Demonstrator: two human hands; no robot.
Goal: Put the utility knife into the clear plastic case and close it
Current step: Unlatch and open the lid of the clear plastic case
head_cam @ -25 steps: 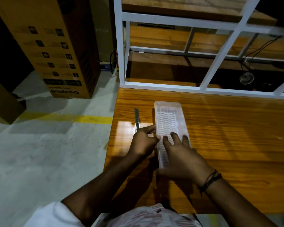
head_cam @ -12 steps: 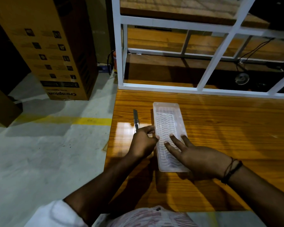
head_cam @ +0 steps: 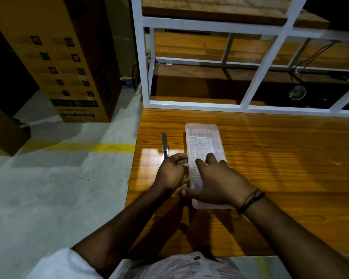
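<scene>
The clear plastic case [head_cam: 203, 137] lies lengthwise on the wooden table [head_cam: 280, 158], its ribbed lid down. The utility knife [head_cam: 164, 144] lies flat on the table just left of the case, apart from it, and my left hand hides its near end. My left hand [head_cam: 170, 174] is curled against the case's left edge, fingertips touching the rim. My right hand [head_cam: 218, 184] lies spread over the near half of the case, thumb hooked at the left edge. Neither hand holds the knife.
The table's left edge [head_cam: 133, 168] runs close beside the knife, with concrete floor below. A white metal frame [head_cam: 146, 57] stands along the table's far edge. A tall cardboard box [head_cam: 65, 57] stands on the floor at the far left.
My right hand has shifted left and forward over the case, and its thumb now reaches the left edge. My left hand stays at that edge. The knife and case have not moved.
</scene>
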